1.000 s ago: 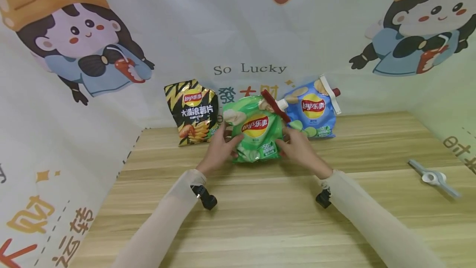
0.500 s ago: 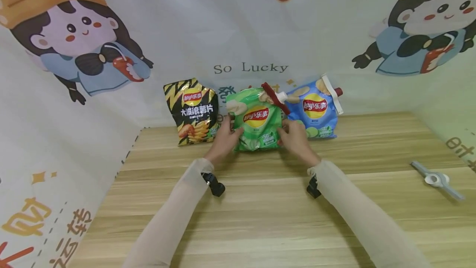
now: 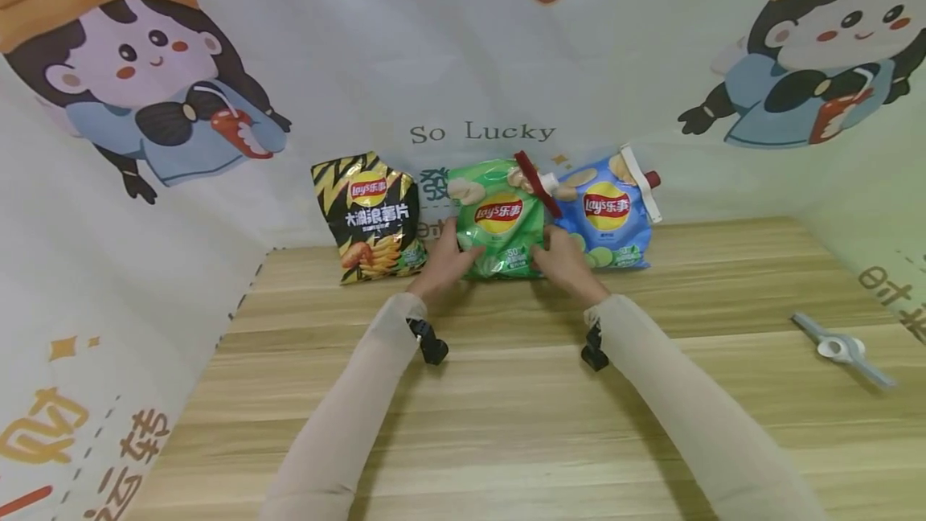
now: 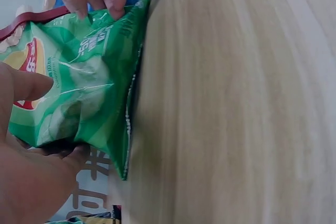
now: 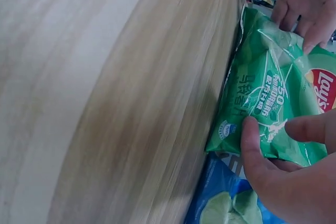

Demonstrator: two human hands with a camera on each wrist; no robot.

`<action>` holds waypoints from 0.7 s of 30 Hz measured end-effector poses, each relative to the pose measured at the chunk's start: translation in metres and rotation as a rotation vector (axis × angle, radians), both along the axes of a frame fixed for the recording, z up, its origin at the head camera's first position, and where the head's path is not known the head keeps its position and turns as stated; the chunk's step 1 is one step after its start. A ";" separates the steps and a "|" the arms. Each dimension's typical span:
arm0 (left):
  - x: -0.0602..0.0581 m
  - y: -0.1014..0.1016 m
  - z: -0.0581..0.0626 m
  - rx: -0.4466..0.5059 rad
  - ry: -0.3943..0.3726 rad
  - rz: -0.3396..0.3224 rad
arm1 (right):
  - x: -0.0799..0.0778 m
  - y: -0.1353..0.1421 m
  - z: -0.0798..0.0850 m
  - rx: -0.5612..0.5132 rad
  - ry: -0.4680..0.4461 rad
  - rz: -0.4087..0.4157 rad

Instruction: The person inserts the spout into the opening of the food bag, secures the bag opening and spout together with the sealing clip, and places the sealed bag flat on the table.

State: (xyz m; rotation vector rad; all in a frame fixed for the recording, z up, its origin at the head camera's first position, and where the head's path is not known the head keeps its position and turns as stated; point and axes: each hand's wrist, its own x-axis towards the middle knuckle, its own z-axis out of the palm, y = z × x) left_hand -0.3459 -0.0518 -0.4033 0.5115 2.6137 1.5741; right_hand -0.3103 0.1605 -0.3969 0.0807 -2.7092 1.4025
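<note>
A green bag of chips (image 3: pixel 499 219) stands upright at the back of the table, close to the printed backdrop. Across its top right corner runs a red bag clip (image 3: pixel 537 185) with a white spout. My left hand (image 3: pixel 443 262) holds the bag's left side, the thumb over its front and the other fingers behind. On the opposite side my right hand (image 3: pixel 570 262) pinches the lower right edge. In the left wrist view, the bag's bottom seam (image 4: pixel 127 124) meets the wood.
To the left, a black and yellow chip bag (image 3: pixel 372 219) leans on the backdrop (image 3: pixel 347 95). A blue chip bag (image 3: pixel 606 211) with a white clip (image 3: pixel 641 183) stands at the right, overlapped by the red clip. A grey clip (image 3: pixel 842 348) with a white ring lies on the table's right side.
Both hands have moved the green bag back toward the backdrop, setting it more upright between the black and blue bags. My hands keep their hold on its sides.
</note>
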 end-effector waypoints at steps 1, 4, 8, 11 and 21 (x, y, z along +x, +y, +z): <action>0.000 0.000 -0.001 -0.005 -0.003 0.007 | 0.000 -0.001 0.001 0.007 -0.006 0.006; 0.000 -0.002 -0.003 -0.006 -0.024 0.024 | 0.000 -0.003 0.001 0.017 -0.019 0.023; 0.001 -0.005 -0.004 0.001 -0.026 0.023 | 0.001 -0.003 0.001 -0.032 -0.040 0.038; 0.003 -0.008 -0.004 0.000 -0.008 0.016 | 0.003 -0.001 0.001 -0.074 -0.047 0.051; 0.017 -0.017 -0.003 0.007 0.035 -0.011 | 0.019 0.001 0.007 0.044 0.158 -0.017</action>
